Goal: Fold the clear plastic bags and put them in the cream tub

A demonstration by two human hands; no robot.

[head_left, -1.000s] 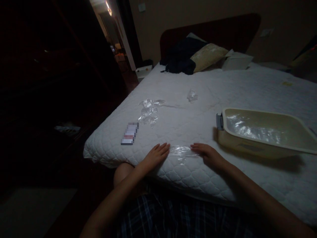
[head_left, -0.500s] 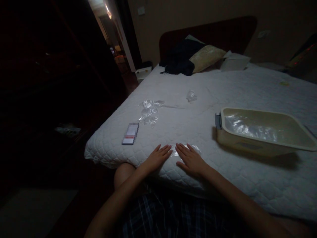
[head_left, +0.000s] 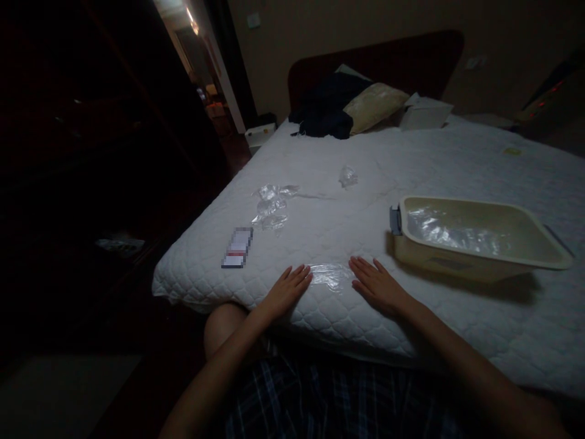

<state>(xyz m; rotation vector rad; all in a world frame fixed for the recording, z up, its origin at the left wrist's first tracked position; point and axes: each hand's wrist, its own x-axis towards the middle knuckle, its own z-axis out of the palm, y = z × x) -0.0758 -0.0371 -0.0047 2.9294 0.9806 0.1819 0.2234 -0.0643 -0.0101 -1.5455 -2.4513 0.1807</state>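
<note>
A clear plastic bag (head_left: 331, 276) lies flat on the white quilted bed (head_left: 347, 332), close to its near edge. My left hand (head_left: 289, 289) rests at the bag's left end, fingers stretched out with the tips on or beside the plastic. At the opposite end is my right hand (head_left: 377, 284), palm down and fingers extended, touching or just beside the bag's right edge. Neither hand grips anything. The plastic between the hands looks shiny and slightly wrinkled.
On the right stands a cream plastic bin (head_left: 484, 265) with clear plastic inside. A blurred-out phone-like object (head_left: 237, 248) lies to the left, near more crumpled clear plastic (head_left: 273, 206). Another small plastic piece (head_left: 348, 176) sits farther back. Dark clothing (head_left: 324, 113) and a pillow (head_left: 375, 105) are by the headboard.
My right hand has slid right across the plastic bag to its right end, uncovering its middle. My left hand has stayed nearly in place. The view has shifted slightly.
</note>
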